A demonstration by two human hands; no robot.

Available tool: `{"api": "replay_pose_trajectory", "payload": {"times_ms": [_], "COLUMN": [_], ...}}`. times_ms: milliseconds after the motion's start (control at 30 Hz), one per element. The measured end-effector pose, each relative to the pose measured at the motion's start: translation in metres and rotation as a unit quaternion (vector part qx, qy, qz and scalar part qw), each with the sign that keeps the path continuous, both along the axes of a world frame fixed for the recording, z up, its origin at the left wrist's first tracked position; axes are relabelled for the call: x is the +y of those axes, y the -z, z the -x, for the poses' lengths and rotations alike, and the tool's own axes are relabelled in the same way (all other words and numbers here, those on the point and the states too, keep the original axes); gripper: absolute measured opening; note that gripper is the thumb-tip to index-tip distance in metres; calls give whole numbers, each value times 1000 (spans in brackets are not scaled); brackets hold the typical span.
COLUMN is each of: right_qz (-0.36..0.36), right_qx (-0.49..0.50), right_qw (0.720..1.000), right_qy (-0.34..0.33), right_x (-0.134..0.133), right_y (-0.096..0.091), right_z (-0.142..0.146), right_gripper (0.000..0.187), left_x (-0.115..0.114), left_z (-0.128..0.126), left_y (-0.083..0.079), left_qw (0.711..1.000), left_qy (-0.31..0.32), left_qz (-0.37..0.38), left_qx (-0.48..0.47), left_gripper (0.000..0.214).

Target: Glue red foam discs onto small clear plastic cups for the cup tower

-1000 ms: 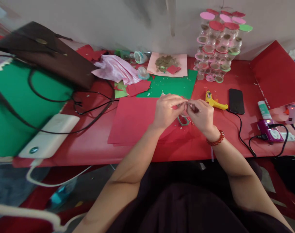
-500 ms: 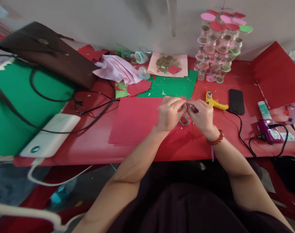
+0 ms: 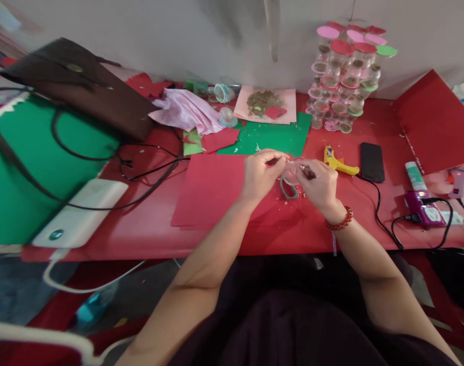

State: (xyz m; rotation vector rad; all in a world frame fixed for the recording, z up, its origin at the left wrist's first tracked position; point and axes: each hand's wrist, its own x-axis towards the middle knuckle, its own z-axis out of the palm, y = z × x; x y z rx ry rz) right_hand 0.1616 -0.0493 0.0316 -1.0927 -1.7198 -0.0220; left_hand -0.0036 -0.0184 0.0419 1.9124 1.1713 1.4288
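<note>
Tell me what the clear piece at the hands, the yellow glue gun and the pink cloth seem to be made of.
Clear piece: probably thin, glossy plastic; red shows through it, though blur leaves this open. Yellow glue gun: likely hard plastic, smooth, evenly coloured. Pink cloth: perhaps satin; its soft folds carry a silky sheen.

Left arm [image 3: 220, 234]: bare, bent at the elbow, forearm slanting from near left toward the far middle.
Left wrist [image 3: 248, 200]: almost in line with the forearm.
Left hand [image 3: 260, 176]: back turned up, thumb and forefinger drawn together at the tips, pointing right.
Right arm [image 3: 365, 252]: bare, elbow bent, forearm slanting from near right toward the far middle.
Right hand [image 3: 319, 184]: fingers curled, thumb against the forefinger in a pinch, pointing left.
Spacing: fingertips just beside each other, apart.
</note>
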Motion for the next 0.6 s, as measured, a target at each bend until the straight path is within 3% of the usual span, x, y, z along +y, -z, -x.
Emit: {"api": "replay_pose_trajectory", "payload": {"times_ms": [133, 333, 500, 600], "right_qz": [7, 21, 29, 30], "right_qx": [-11, -47, -73, -57], "right_qw": [1000, 998, 996, 997], "right_qy": [10, 20, 37, 34], "right_x": [0, 0, 1, 1], "right_y": [0, 3, 7, 7], "right_z": [-2, -1, -1, -1], "right_gripper": [16, 17, 17, 16], "left_x": [-2, -2, -1, -3], "left_z": [-1, 0, -3, -6], "left_y": [-2, 2, 10, 13], "left_qw": [998, 990, 967, 966], "left_qy": [40, 38, -20, -45], "left_qz": [-30, -92, -170, -174], "left_qx": [25, 96, 187, 183], "left_gripper": [15, 18, 19, 18]}}
